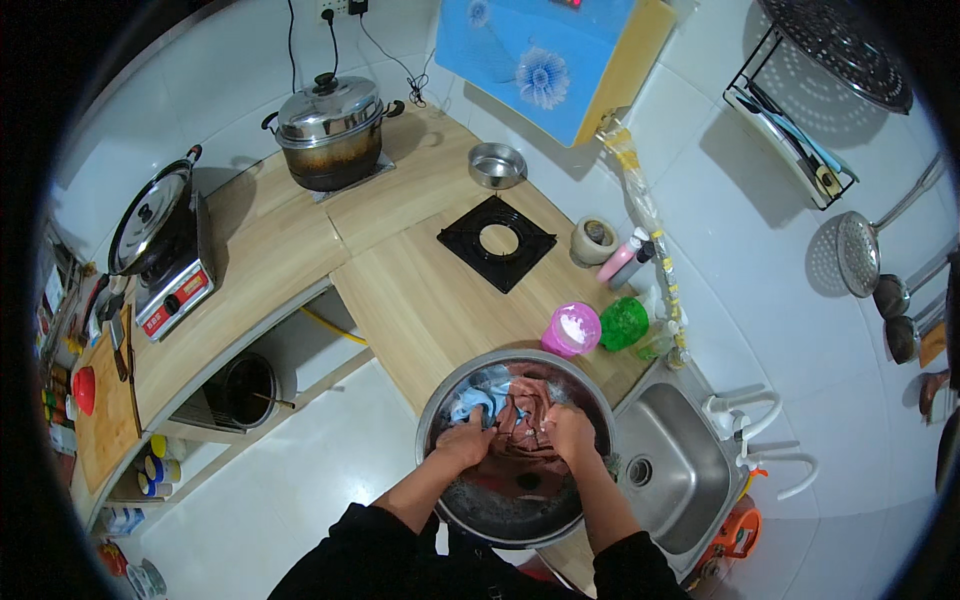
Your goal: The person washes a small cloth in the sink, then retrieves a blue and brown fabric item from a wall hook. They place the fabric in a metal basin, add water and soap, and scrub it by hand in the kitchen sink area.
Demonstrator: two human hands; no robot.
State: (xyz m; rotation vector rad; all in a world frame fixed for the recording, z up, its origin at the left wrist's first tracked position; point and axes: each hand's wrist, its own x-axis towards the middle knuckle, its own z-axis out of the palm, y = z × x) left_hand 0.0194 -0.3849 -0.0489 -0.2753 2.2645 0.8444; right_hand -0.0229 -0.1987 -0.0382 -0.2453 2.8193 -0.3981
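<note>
A wide stainless steel basin [430, 420] of soapy water stands before me, partly over the counter's edge. Wet reddish-brown cloth [527, 401] lies bunched in it, with a light blue cloth [480, 396] against its left side. My left hand [465, 444] grips the brown cloth's left edge, its thumb beside the blue cloth. Closed like a fist, my right hand [570, 433] holds the right side of the brown cloth. Both hands are inside the rim, and the gripped folds are partly hidden under the fingers.
A pink cup [571, 330] of white powder and a green container [624, 324] stand behind the basin. To the right is a steel sink [679, 465] with white taps [742, 420]. A black burner grate [525, 238] lies on the wooden counter [405, 300], and a lidded pot [330, 142] stands farther back.
</note>
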